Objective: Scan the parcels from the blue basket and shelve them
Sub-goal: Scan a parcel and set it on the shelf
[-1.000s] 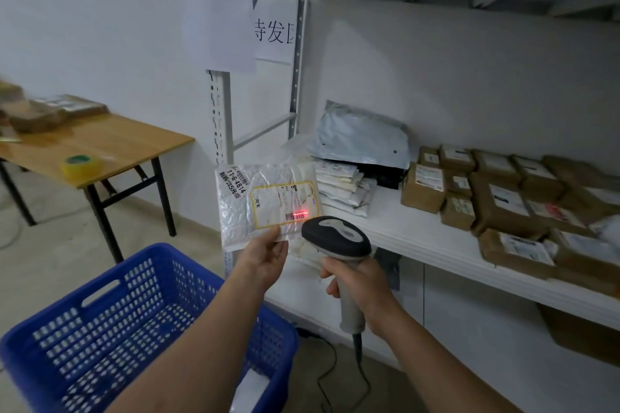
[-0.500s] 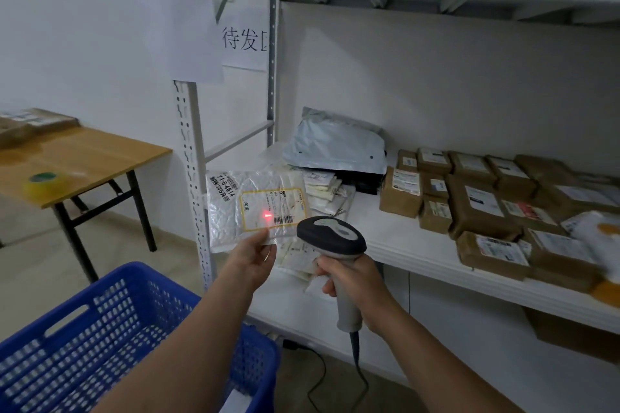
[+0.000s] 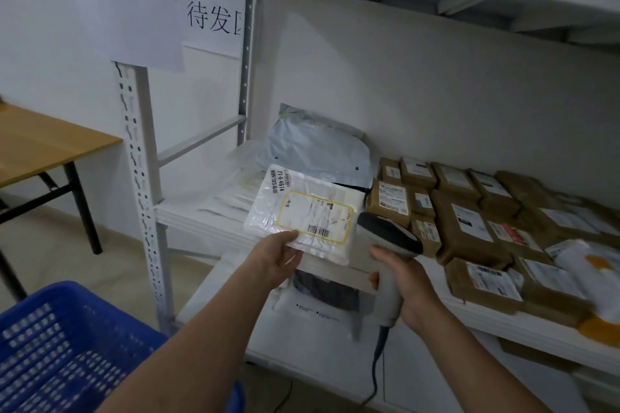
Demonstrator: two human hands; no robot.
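Observation:
My left hand (image 3: pixel 273 260) pinches the near edge of a white bubble-mailer parcel (image 3: pixel 305 211) with a yellow-bordered label and a barcode. The parcel lies tilted over the left end of the white shelf (image 3: pixel 188 214), above a stack of white mailers. A grey handheld barcode scanner (image 3: pixel 389 245) is gripped by its handle in my right hand (image 3: pixel 402 282), just right of the parcel; no red light shows on the label. The blue basket (image 3: pixel 63 352) sits at the lower left, beside my left forearm.
Several brown cardboard parcels (image 3: pixel 469 221) cover the shelf's middle and right. A grey poly bag (image 3: pixel 315 147) leans at the back. Another bag (image 3: pixel 322 295) lies on the lower shelf. A perforated white upright (image 3: pixel 141 178) stands left of the shelf; a wooden table (image 3: pixel 40 144) is far left.
My left hand has carried the parcel right and forward, over the shelf's left end. The red scan spot is gone from the label. The view has shifted toward the shelf.

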